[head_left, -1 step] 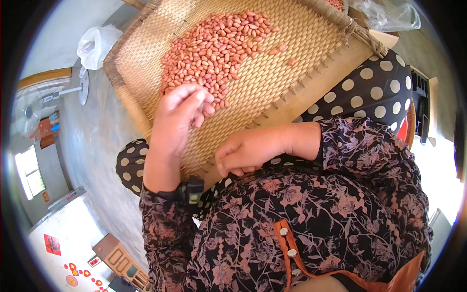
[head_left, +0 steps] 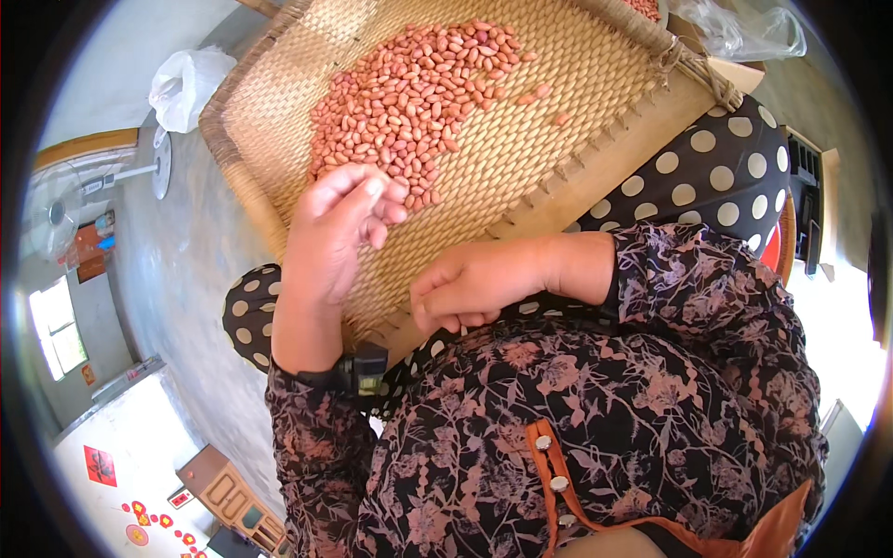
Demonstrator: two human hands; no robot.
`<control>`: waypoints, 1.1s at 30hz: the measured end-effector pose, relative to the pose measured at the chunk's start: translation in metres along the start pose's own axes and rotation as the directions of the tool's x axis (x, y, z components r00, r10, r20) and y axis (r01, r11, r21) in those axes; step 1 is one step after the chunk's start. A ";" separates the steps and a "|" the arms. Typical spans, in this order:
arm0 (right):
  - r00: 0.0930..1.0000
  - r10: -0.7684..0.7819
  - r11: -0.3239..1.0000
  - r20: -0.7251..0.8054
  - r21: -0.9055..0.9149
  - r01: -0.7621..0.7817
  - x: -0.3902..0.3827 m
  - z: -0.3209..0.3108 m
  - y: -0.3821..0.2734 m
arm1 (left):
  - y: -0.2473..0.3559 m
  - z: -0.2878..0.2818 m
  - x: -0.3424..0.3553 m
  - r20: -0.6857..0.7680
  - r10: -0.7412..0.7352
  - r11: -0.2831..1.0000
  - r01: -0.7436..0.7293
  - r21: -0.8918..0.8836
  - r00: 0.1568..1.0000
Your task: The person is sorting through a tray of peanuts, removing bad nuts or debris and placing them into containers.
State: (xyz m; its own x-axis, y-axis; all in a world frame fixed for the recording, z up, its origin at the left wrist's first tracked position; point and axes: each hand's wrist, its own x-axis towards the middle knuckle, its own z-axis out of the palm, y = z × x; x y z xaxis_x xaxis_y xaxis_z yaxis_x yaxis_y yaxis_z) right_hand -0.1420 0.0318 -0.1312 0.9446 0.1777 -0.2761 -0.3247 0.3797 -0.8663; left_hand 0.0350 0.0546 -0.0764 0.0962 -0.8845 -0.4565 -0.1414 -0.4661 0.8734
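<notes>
From here I see a smooth grey floor (head_left: 209, 316), a white standing fan (head_left: 56, 212), a bright rectangular window (head_left: 58, 325), and a brown wooden cabinet (head_left: 224, 487) near a white wall (head_left: 139, 428) bearing a flat red decoration (head_left: 100, 466).

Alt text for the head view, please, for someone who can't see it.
A person's curled left hand is at the near end of a heap of reddish peanuts on a woven tray; the curled right hand is by the tray's near edge. Dark polka-dot cloth covers the person's legs.
</notes>
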 end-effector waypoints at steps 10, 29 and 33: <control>0.950 -0.115 0.734 -0.291 0.619 0.278 0.010 -0.017 0.001 | -0.007 0.005 -0.046 -0.089 0.148 0.983 -0.156 -0.094 0.985; 0.983 0.037 0.999 0.179 -0.039 -0.030 -0.002 0.008 -0.007 | -0.038 0.014 0.005 -0.039 0.329 0.820 -0.265 0.507 0.943; 0.986 0.027 0.996 0.165 -0.086 -0.013 -0.004 0.005 -0.009 | -0.050 0.018 0.012 0.035 0.364 0.771 -0.322 0.549 0.931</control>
State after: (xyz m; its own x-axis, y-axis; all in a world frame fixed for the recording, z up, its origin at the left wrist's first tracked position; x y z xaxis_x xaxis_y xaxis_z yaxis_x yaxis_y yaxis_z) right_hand -0.1430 0.0323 -0.1206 0.9145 0.3352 -0.2266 -0.3311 0.2984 -0.8952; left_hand 0.0251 0.0671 -0.1287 0.0035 -0.9936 -0.1130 -0.6814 -0.0850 0.7270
